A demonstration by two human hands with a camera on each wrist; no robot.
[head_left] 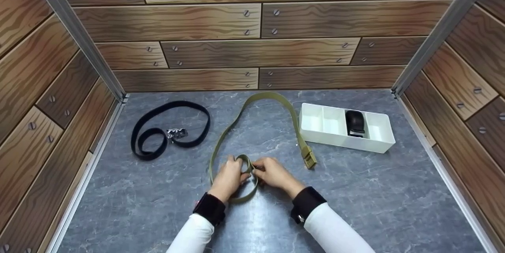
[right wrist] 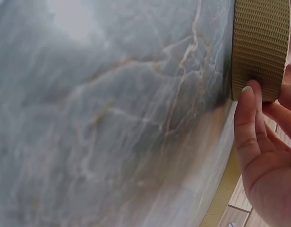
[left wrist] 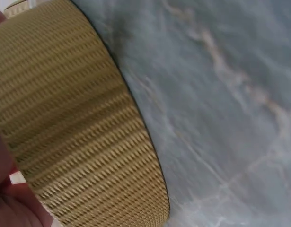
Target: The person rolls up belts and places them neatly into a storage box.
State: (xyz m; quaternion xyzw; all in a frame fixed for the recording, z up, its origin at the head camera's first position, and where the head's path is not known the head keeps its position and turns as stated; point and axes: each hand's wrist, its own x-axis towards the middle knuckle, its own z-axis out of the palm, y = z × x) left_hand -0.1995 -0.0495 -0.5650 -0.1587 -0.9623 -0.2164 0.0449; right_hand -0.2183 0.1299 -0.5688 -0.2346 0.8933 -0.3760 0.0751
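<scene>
A khaki webbing belt [head_left: 270, 95] stands on edge in a wide arc, its buckle [head_left: 309, 159] lying at the right end. The near end curls into a small loop between both hands. My left hand [head_left: 227, 178] pinches this loop from the left, and the curved strap [left wrist: 83, 118] fills much of the left wrist view. From the right, my right hand [head_left: 275, 173] pinches the loop's other side. In the right wrist view, its fingers [right wrist: 248, 120] touch the lower edge of the strap [right wrist: 261, 47]; the thumb's contact is partly hidden.
A black belt [head_left: 177, 104] with a shiny buckle [head_left: 177, 133] lies loosely looped at left. To the right stands a white divided tray [head_left: 347, 142] with a rolled black belt [head_left: 355, 122] in one compartment. Wood-patterned walls [head_left: 213, 53] enclose the grey marbled surface [head_left: 394, 190].
</scene>
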